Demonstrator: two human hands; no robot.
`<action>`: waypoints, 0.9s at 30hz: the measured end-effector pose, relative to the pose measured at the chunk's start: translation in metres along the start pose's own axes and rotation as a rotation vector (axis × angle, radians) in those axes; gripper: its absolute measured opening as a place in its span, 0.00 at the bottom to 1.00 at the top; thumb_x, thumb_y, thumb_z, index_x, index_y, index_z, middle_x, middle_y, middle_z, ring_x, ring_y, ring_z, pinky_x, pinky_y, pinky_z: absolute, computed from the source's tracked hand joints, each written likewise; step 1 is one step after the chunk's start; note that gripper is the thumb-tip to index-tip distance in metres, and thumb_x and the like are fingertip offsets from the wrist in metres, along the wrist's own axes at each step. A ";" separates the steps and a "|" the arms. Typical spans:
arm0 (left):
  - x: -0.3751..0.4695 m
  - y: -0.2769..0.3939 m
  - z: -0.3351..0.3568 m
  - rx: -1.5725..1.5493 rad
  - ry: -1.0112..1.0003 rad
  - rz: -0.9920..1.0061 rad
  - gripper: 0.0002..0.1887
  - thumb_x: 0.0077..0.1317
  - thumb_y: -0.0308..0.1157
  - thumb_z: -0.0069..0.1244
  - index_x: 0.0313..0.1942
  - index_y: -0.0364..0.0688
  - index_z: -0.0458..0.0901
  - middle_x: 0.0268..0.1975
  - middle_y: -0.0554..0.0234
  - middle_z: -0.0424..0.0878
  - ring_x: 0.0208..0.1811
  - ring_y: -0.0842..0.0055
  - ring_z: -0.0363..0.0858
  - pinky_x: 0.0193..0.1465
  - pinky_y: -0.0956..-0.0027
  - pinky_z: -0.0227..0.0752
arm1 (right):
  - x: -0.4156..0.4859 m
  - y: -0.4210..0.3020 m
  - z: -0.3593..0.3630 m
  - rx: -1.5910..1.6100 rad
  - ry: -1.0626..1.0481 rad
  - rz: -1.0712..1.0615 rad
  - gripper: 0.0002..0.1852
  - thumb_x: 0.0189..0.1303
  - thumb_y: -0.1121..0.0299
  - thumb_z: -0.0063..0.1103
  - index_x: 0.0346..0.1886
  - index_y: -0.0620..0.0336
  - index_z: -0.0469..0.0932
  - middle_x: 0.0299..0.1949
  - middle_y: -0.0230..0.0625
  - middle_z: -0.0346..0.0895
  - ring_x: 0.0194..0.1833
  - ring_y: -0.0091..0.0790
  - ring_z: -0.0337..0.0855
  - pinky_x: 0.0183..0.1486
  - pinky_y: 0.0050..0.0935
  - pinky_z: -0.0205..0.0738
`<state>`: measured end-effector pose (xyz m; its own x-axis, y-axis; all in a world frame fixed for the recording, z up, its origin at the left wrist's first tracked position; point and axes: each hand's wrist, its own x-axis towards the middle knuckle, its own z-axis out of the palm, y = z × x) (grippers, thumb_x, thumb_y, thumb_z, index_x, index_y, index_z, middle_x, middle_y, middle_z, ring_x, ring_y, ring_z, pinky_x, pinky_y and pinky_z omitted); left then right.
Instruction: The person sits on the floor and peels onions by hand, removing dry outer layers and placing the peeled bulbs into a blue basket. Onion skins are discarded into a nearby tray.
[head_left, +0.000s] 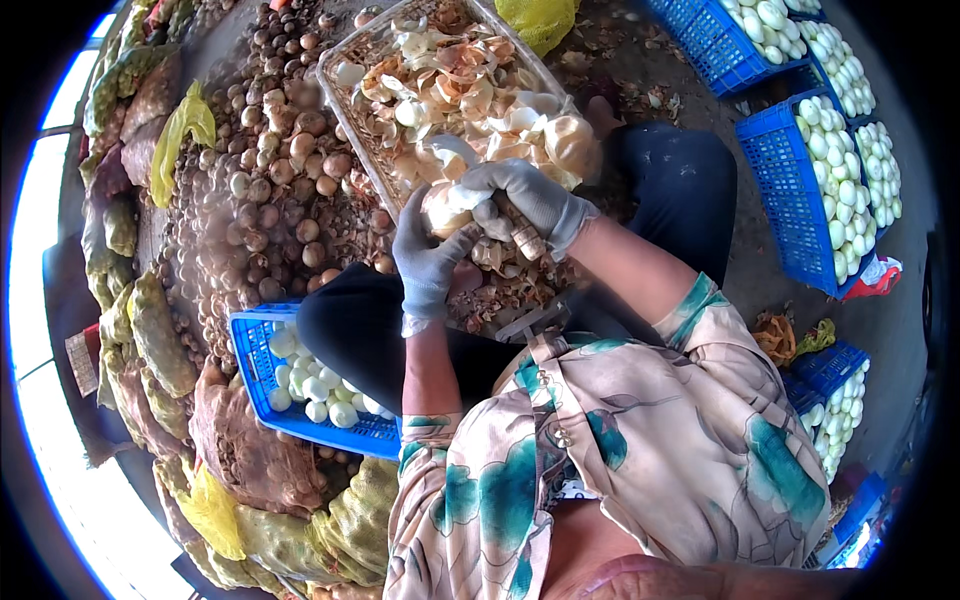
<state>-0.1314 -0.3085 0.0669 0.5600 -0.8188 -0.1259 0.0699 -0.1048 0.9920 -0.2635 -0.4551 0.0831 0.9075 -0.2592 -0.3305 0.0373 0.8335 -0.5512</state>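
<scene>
My left hand (427, 259), in a grey glove, grips a partly peeled onion (444, 214) from the side and below. Bare white flesh shows near the top of the onion, and papery skin covers the rest. My right hand (529, 196), also gloved, is closed round a short wooden handle (527, 238); the working end of this tool is hidden behind the fingers and the onion. The right fingertips touch the onion's upper side. Just beyond both hands lies a shallow tray (358, 148) heaped with onion skins (465, 82).
Unpeeled onions (300, 150) cover the floor at the left, with filled mesh sacks (161, 337) beyond. By my left knee stands a blue crate (319, 439) of peeled onions (330, 390). More full blue crates (780, 195) line the right. A yellow mesh bag (536, 22) lies behind the tray.
</scene>
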 end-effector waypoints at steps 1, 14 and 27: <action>0.001 0.002 0.001 0.030 -0.001 -0.005 0.41 0.56 0.30 0.71 0.68 0.26 0.70 0.60 0.50 0.81 0.60 0.70 0.80 0.64 0.66 0.75 | 0.003 -0.001 -0.008 0.072 -0.077 0.034 0.15 0.73 0.61 0.54 0.35 0.62 0.80 0.19 0.28 0.75 0.16 0.22 0.74 0.19 0.20 0.67; 0.007 -0.034 -0.009 -1.029 0.182 -0.207 0.36 0.62 0.44 0.63 0.66 0.33 0.71 0.64 0.44 0.76 0.68 0.53 0.72 0.75 0.43 0.61 | -0.010 0.015 0.015 -1.066 0.425 -0.237 0.24 0.73 0.51 0.56 0.41 0.70 0.80 0.28 0.57 0.83 0.34 0.57 0.87 0.39 0.50 0.80; 0.010 -0.040 -0.002 -1.034 0.087 -0.164 0.33 0.68 0.38 0.62 0.68 0.31 0.70 0.63 0.49 0.79 0.65 0.57 0.77 0.74 0.52 0.68 | -0.013 0.054 0.018 -1.523 0.388 -0.508 0.14 0.73 0.60 0.54 0.36 0.61 0.78 0.24 0.50 0.81 0.28 0.56 0.85 0.33 0.51 0.78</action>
<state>-0.1268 -0.3109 0.0261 0.5348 -0.7904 -0.2988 0.7982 0.3564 0.4857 -0.2654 -0.3981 0.0715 0.7707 -0.6326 0.0762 -0.3523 -0.5227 -0.7763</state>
